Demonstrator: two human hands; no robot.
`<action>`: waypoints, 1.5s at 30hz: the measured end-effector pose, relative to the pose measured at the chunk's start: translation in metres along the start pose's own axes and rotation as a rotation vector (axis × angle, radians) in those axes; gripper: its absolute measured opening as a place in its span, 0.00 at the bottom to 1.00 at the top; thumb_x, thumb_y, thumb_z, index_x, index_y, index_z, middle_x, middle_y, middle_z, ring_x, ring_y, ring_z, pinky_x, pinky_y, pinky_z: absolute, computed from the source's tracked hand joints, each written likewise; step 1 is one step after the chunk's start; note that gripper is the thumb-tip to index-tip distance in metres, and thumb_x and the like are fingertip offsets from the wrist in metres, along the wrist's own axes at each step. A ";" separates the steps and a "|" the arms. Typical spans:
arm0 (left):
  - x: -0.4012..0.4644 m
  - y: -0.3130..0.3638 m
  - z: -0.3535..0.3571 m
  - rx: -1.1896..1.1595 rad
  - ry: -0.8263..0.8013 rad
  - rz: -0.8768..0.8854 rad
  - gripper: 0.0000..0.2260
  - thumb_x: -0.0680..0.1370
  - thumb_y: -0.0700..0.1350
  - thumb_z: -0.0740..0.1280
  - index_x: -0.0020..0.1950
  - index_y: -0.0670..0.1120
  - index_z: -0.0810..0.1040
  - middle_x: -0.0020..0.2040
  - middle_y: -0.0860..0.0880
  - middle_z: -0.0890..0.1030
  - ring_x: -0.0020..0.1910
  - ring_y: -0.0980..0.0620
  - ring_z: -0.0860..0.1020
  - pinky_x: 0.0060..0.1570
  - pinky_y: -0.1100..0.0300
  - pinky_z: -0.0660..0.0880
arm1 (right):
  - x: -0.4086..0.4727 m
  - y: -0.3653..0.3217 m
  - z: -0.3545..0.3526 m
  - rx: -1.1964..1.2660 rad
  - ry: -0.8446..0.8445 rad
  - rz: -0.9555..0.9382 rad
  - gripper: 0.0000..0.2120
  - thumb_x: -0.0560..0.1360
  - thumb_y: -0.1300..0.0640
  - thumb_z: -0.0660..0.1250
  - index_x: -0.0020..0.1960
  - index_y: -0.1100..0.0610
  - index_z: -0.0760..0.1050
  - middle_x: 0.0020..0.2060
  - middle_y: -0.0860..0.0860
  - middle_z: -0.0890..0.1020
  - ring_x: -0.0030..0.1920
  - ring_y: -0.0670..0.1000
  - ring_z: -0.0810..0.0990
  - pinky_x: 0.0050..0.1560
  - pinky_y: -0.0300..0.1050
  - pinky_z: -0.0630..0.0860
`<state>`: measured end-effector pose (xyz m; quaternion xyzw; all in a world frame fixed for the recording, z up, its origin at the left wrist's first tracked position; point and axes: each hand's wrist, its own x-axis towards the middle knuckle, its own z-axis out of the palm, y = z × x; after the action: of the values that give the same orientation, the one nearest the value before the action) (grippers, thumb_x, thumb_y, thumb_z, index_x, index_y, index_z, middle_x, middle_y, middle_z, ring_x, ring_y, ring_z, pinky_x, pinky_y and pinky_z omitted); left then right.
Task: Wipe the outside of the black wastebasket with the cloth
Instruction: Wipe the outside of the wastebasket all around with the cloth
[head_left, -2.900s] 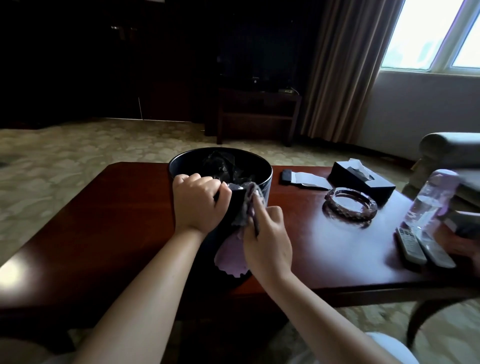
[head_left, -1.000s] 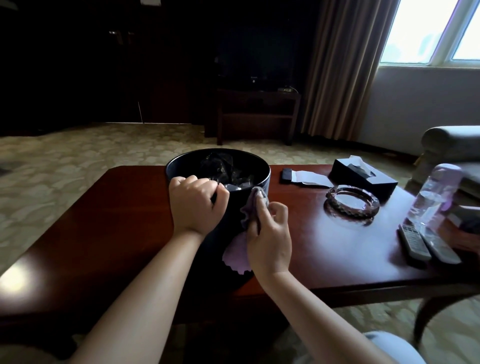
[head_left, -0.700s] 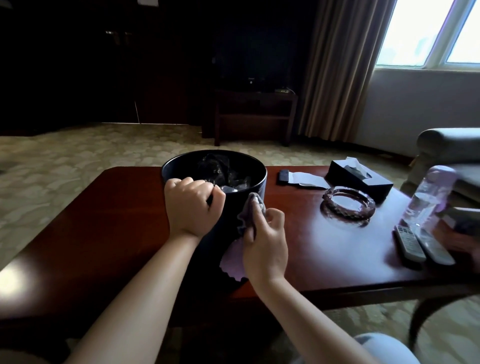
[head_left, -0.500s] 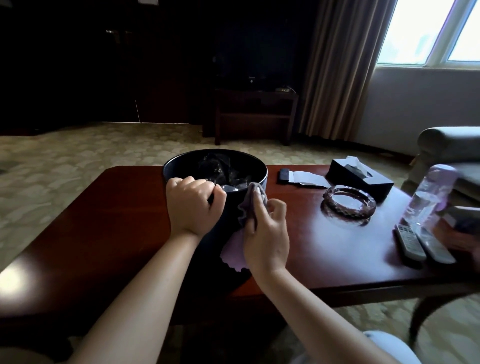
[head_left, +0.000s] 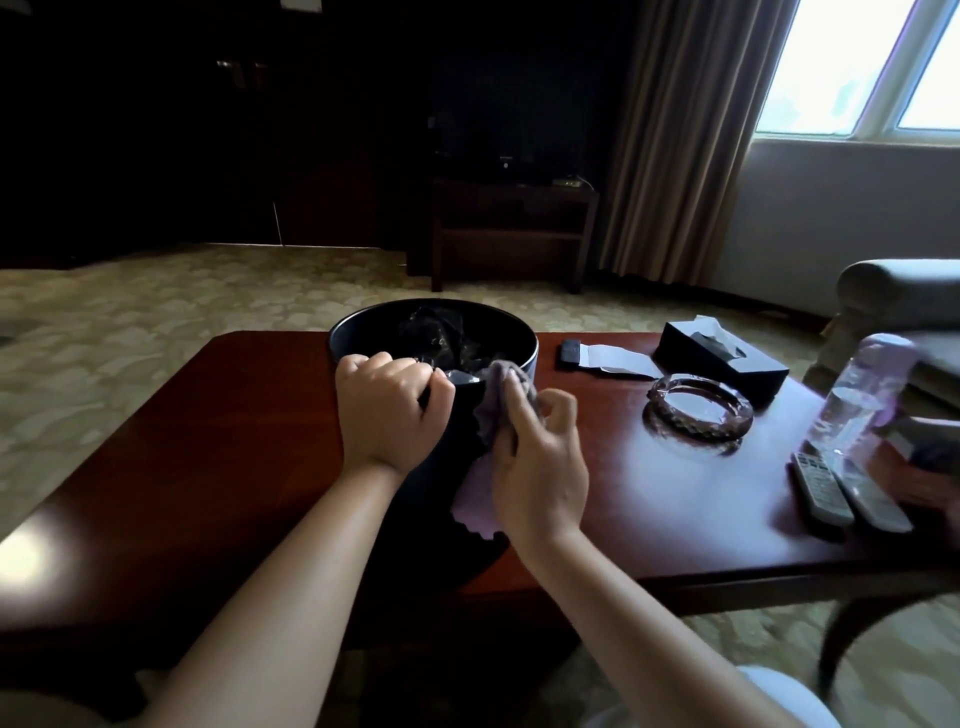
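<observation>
We saw the black wastebasket (head_left: 374, 332) standing on the wooden table (head_left: 218, 457), near its front edge. Our left hand (head_left: 389, 410) gripped the near rim with curled fingers. At three o'clock from it, our right hand (head_left: 535, 467) held the purple cloth (head_left: 483, 499) against the basket's outer wall, near the rim.

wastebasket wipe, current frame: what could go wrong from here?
1. The black wastebasket stands near the table's front edge; a hard wipe might push it off, though the left hand grips its rim.
2. The cloth under the right hand sits at the rim and could slip inside onto the black bag.
3. A wide swing right could hit the glass ashtray.
</observation>
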<state>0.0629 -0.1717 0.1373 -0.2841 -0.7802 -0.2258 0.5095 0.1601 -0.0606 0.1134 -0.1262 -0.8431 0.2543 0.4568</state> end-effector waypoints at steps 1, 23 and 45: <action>0.000 0.000 -0.001 -0.001 -0.008 -0.005 0.16 0.74 0.46 0.58 0.26 0.49 0.61 0.23 0.49 0.70 0.26 0.45 0.70 0.36 0.55 0.59 | 0.003 0.000 -0.001 0.004 -0.006 0.045 0.20 0.73 0.61 0.67 0.63 0.48 0.75 0.50 0.49 0.73 0.42 0.47 0.74 0.32 0.34 0.66; -0.003 0.002 -0.003 -0.023 -0.051 -0.047 0.15 0.74 0.47 0.57 0.27 0.49 0.61 0.25 0.49 0.69 0.28 0.45 0.70 0.37 0.54 0.61 | 0.000 0.001 -0.013 -0.097 -0.108 -0.062 0.24 0.67 0.63 0.72 0.62 0.50 0.76 0.46 0.53 0.76 0.38 0.54 0.78 0.25 0.31 0.55; -0.002 0.000 -0.002 -0.075 -0.032 -0.022 0.16 0.74 0.47 0.57 0.27 0.50 0.59 0.23 0.49 0.68 0.26 0.45 0.69 0.38 0.57 0.58 | -0.001 0.007 -0.004 -0.062 -0.087 -0.130 0.25 0.69 0.60 0.64 0.66 0.49 0.74 0.47 0.53 0.76 0.38 0.54 0.79 0.24 0.37 0.63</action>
<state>0.0648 -0.1737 0.1364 -0.2978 -0.7824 -0.2559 0.4834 0.1639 -0.0541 0.1113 -0.0740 -0.8761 0.2030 0.4311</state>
